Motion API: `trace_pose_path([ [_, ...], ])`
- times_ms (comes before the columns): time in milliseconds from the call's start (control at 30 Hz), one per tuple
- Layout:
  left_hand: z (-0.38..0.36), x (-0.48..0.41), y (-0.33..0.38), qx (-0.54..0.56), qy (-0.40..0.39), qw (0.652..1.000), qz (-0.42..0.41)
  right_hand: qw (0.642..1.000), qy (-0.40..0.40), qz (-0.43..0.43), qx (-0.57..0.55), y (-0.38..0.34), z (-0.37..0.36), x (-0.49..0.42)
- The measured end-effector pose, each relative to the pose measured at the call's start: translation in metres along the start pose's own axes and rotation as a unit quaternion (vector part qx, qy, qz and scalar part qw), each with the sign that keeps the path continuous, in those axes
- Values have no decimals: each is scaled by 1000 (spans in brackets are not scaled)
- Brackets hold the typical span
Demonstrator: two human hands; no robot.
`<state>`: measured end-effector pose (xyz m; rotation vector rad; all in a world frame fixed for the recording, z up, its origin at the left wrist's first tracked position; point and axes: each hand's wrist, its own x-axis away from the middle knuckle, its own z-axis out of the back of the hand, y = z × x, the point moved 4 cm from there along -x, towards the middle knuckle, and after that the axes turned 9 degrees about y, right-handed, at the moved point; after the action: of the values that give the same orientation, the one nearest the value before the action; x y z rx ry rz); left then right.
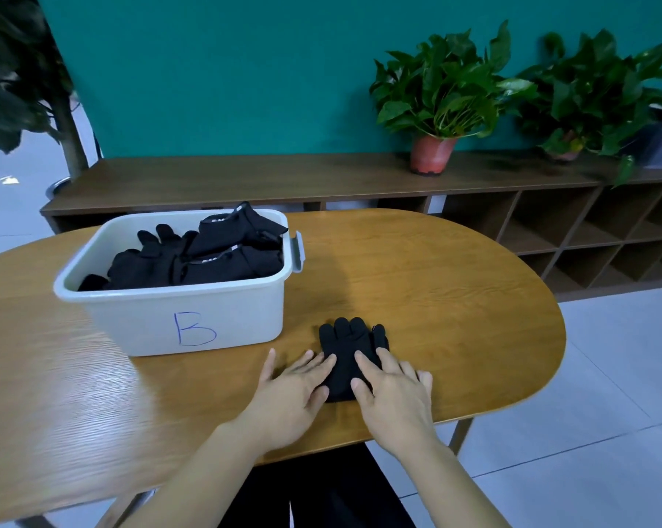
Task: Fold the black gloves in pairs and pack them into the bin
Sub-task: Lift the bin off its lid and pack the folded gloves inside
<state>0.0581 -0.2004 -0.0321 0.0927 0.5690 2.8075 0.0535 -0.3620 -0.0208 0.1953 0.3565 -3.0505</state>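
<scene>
A folded pair of black gloves (347, 350) lies on the wooden table (455, 299), fingers pointing away from me, just right of the bin. My left hand (295, 394) lies flat with its fingertips on the pair's left edge. My right hand (392, 398) rests flat on the pair's near right part, fingers straight. The white bin (169, 318), marked with a blue "B", stands at the left and holds several black gloves (207, 253), some folded with grey-banded cuffs showing.
Beyond the table runs a low brown shelf unit (283, 177) against a teal wall, with two potted plants (436, 97) at the right. A tree trunk (70, 139) stands at far left. The table's near edge is just under my wrists.
</scene>
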Motion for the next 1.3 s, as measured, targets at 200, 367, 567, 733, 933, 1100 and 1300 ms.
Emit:
trace_pose_path([
  [200,14,-2,-7,118,89,987,63,986,49,-64,-146,7,15,-10],
  [367,8,-14,4,83,54,992,81,987,-25,-93,-133,11,17,-32],
  [567,9,-23,6,76,53,991,98,980,-47,-103,-162,10,9,-41],
  [733,11,-32,3,119,109,977,139,975,-44,-113,-185,10,10,-48],
  [933,10,-42,8,109,135,974,145,972,-65,-94,-206,8,6,-55],
  [1100,7,-43,9,119,137,974,138,971,-52,-102,-209,8,6,-53],
  [1300,2,-44,12,177,145,965,127,973,-45,-127,-189,15,10,-49],
])
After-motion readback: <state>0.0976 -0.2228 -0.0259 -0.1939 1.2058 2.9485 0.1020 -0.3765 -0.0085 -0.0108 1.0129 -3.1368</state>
